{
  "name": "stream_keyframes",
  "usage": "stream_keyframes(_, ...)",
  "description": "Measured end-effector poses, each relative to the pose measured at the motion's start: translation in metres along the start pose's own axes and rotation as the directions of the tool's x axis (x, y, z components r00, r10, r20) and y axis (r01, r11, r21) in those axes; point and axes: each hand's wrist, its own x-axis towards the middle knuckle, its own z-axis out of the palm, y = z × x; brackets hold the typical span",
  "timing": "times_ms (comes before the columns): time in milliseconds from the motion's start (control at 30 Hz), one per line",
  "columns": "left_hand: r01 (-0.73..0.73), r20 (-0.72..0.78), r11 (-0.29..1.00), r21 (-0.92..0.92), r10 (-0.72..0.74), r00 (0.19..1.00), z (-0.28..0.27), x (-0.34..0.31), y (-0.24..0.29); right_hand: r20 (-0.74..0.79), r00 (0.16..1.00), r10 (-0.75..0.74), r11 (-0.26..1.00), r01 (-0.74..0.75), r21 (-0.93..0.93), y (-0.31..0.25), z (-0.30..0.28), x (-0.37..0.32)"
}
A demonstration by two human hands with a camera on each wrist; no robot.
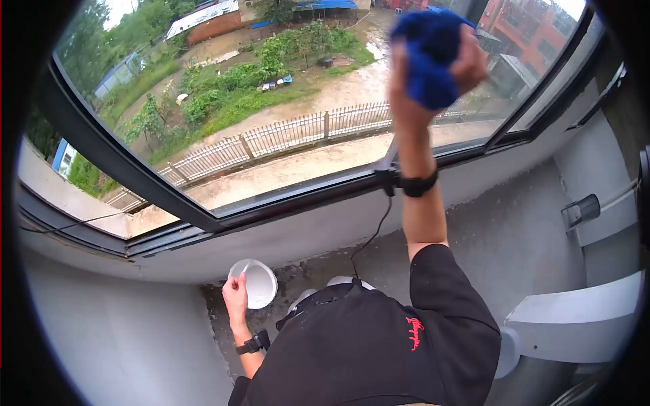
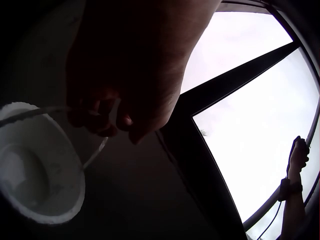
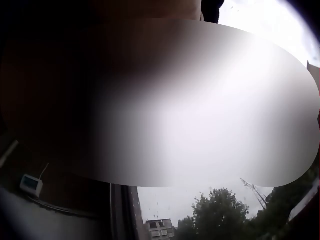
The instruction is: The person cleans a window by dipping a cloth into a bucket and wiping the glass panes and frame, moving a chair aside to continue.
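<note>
Blue cloth (image 1: 433, 51) up high, in front of the window pane (image 1: 271, 145); touching glass or not, can't tell. Leftmost, my left hand (image 1: 235, 298), fingers curled round the thin handle (image 2: 37, 113) of a white bucket (image 1: 261, 285). Farther right, my right hand (image 1: 411, 105), raised, fingers closed on the cloth, slightly blurred.

1 bucket (image 1: 263, 287) below the window (image 1: 298, 203) (left of the shirt (image 1: 365, 338)).

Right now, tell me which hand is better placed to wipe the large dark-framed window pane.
Probably the right hand: it grips the crumpled blue cloth, raised before the pane. The left hand is low, holding the handle of the round white bucket.
</note>
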Motion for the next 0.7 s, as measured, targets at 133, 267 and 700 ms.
stream_keyframes(133, 0.011, 0.010, 1.000, -0.014, -0.011, 1.000, -0.006, 0.001, -0.004, 0.106, 0.983, -0.148, 0.986, 0.138, 0.096, -0.122, 0.034, -0.025)
stream_keyframes(267, 0.017, 0.010, 1.000, -0.020, -0.017, 1.000, -0.010, -0.002, -0.009, 0.255, 0.939, -0.232, 0.956, 0.173, 0.236, -0.232, 0.038, -0.068)
stream_keyframes(700, 0.018, 0.040, 0.997, 0.070, -0.021, 0.999, -0.006, 0.002, 0.004, 0.272, 0.905, -0.327, 0.940, 0.281, 0.196, -0.114, -0.002, -0.048)
